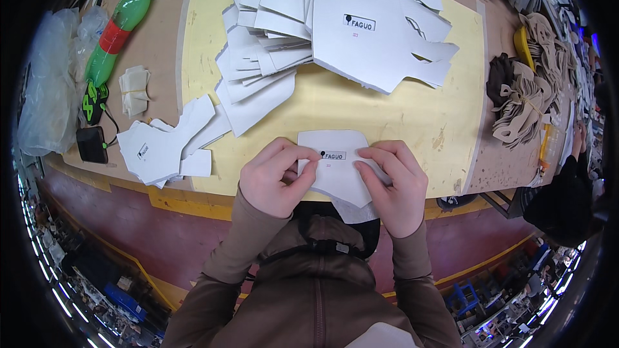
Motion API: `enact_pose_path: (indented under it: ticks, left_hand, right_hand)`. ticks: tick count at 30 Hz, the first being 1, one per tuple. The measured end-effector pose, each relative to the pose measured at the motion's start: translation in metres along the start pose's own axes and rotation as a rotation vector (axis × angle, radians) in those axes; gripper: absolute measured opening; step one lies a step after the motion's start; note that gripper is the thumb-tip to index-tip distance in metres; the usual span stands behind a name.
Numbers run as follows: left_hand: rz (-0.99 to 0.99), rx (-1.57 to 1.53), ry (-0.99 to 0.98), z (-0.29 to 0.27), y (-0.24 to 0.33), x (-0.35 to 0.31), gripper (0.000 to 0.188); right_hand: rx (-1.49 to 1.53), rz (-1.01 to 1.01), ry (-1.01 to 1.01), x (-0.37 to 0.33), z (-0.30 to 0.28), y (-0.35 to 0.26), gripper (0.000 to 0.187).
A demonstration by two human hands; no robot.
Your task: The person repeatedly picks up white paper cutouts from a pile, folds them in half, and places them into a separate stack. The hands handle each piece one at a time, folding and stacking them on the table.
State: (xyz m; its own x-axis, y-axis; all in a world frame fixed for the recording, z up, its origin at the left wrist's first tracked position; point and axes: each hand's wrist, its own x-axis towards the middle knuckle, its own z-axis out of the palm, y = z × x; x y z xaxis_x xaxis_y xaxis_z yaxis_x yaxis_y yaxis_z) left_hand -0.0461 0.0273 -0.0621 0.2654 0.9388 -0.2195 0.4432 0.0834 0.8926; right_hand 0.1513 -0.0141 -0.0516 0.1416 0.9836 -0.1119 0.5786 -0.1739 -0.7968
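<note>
At the table's near edge a white cut piece of sheet material, with a small dark printed mark, lies in front of me. Its lower end overhangs the edge, and a greyish layer shows beneath it. My left hand pinches the piece at its left side, thumb and forefinger closed beside the mark. On the opposite side, my right hand has its thumb and forefinger closed on the right edge. Beyond my hands rises a large, untidy stack of white cut pieces. A smaller pile of similar pieces rests to the left.
A yellow sheet covers the table's middle. At left are a green bottle with a red band, clear plastic bags, a banded white bundle and a black case. Tied beige pieces lie right, near another person's dark sleeve.
</note>
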Motion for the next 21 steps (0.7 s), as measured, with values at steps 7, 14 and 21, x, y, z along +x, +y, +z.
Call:
enact_pose_path:
  ticks: [7,14,21]
  left_hand:
    - [0.021,0.010,0.004,0.0001,-0.0008,-0.0003,0.009]
    - [-0.009,-0.003,0.016,0.0012,0.0001,-0.0003,0.011]
    - [-0.093,0.034,0.013,0.0002,0.0063,0.0006,0.019]
  right_hand:
    - [-0.036,-0.078,0.005,0.0017,0.0005,0.0070,0.016]
    - [0.001,-0.011,-0.010,0.0019,0.0000,0.0013,0.017]
    - [0.013,0.029,-0.027,0.0031,-0.0010,-0.0013,0.017]
